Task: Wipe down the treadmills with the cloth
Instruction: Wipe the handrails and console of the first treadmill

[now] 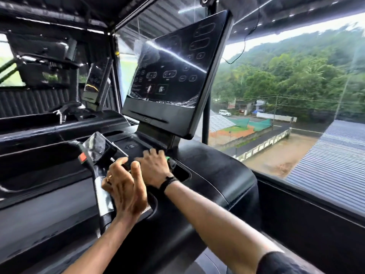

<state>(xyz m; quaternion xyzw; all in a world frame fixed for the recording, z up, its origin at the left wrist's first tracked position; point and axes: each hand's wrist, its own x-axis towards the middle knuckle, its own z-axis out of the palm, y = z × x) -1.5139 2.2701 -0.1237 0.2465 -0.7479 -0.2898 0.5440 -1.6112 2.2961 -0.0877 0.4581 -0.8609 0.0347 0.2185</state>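
The black treadmill console [213, 167] fills the middle of the view, with its tilted touch screen [173, 76] still under torn plastic film. My right hand [154, 169] lies flat on the console deck just below the screen, fingers spread forward. A small green edge of the cloth [168, 158] shows at its far side; the rest of the cloth is hidden under the palm. My left hand [124, 188] hovers close beside it, fingers apart and empty, next to the film-wrapped handlebar [102, 194] with its red button [83, 157].
A cup recess [182, 172] sits right of my right hand. Another treadmill with its own screen [96, 82] stands to the left. A large window [296, 95] on the right looks onto trees and roofs; its dark sill [316, 204] runs along the treadmill's right side.
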